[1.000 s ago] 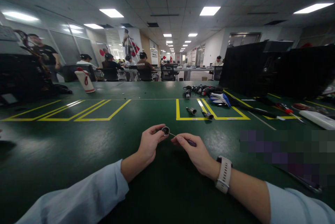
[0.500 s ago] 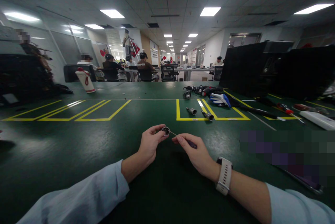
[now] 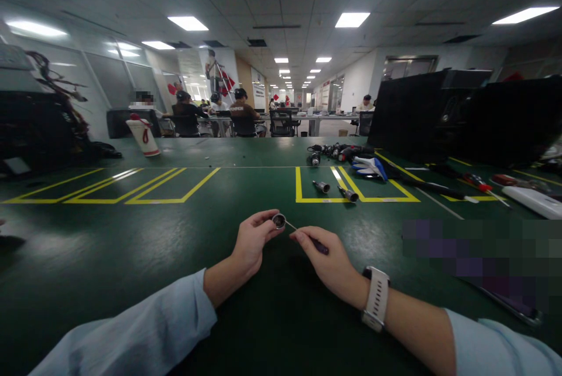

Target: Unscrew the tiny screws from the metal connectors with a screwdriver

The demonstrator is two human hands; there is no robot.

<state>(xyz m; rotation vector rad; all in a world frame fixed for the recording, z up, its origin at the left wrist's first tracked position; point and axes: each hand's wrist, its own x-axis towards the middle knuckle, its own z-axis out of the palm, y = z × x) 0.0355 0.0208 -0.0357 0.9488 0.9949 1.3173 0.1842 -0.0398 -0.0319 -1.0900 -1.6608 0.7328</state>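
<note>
Between the thumb and fingers of my left hand (image 3: 254, 242) is a small round metal part (image 3: 278, 221), its open end turned towards me. My right hand (image 3: 327, 256) is closed round the dark handle of a thin screwdriver (image 3: 320, 246). The screwdriver's shaft points left, and its tip is at the right rim of the round part; whether they touch I cannot tell. Beyond my hands, a metal connector (image 3: 321, 187) lies inside a yellow taped outline, and a second metal connector (image 3: 348, 194) lies to its right on the tape.
On the green table (image 3: 175, 235), a blue and white glove (image 3: 370, 168) lies beside a pile of dark cables (image 3: 336, 151). A red screwdriver (image 3: 478, 183) and a white box (image 3: 533, 201) are at right. A cup (image 3: 144, 134) stands back left. People sit beyond.
The round part has turned slightly, showing more of its opening. My right hand and the screwdriver have shifted slightly, and the tip is now at the rim.
</note>
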